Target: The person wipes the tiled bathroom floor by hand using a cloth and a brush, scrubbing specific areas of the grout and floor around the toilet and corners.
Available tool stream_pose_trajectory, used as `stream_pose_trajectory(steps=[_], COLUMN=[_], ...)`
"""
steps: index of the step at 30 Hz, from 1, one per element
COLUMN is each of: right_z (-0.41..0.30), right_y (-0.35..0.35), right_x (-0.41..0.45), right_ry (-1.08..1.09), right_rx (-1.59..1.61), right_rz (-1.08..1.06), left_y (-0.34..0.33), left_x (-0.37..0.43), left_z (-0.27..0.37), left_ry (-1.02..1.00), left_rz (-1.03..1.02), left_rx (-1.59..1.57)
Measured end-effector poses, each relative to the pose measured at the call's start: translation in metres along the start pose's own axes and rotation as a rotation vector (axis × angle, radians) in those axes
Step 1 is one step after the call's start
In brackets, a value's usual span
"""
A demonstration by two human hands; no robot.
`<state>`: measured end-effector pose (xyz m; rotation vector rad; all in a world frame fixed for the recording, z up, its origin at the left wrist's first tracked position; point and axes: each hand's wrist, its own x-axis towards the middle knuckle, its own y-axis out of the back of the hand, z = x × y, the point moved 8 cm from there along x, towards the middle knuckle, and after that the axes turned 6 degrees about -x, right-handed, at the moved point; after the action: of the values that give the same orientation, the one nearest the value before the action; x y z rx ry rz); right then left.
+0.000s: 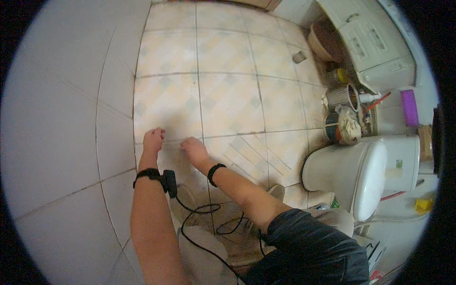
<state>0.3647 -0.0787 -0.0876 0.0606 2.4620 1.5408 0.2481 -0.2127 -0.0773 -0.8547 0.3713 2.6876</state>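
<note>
My left hand (154, 139), fingers curled, is low over the tiled floor (228, 103) beside the wall at left. A little to its right, my right hand (195, 149) is bent inward with its fingertips towards the left hand. A faint, see-through strip seems to lie between the hands; blur hides whether either holds it. Each wrist wears a black band, and a black device (170, 183) with a black cable (197, 210) is on the left one. Several thin, pale strips or lines (262, 156) cross the tiles right of my right hand.
A white toilet (370, 178) stands at right. Above it in view are a bin (342, 98), a dark tub with a plastic bag (349, 124), a basin (320, 42) and a pale cabinet (374, 39). A small cup-like object (299, 57) rests on the floor. The tiled wall (71, 117) borders my left side.
</note>
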Motion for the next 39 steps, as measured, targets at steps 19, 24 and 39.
stream_pose_trajectory(steps=[19, 24, 39], right_z=[0.014, -0.001, 0.027], right_y=[0.052, 0.017, 0.019], right_x=[0.018, -0.028, -0.055], right_ry=[0.251, 0.284, -0.571], right_rx=[-0.014, -0.034, 1.644], right_rz=[0.196, 0.053, -0.229], left_y=[0.011, 0.026, -0.027], left_x=[-0.009, -0.006, -0.011], left_z=[-0.014, -0.020, -0.078], left_ry=[0.033, 0.037, 0.163], left_rz=[0.033, 0.068, -0.227], left_rx=[0.047, 0.073, -0.026])
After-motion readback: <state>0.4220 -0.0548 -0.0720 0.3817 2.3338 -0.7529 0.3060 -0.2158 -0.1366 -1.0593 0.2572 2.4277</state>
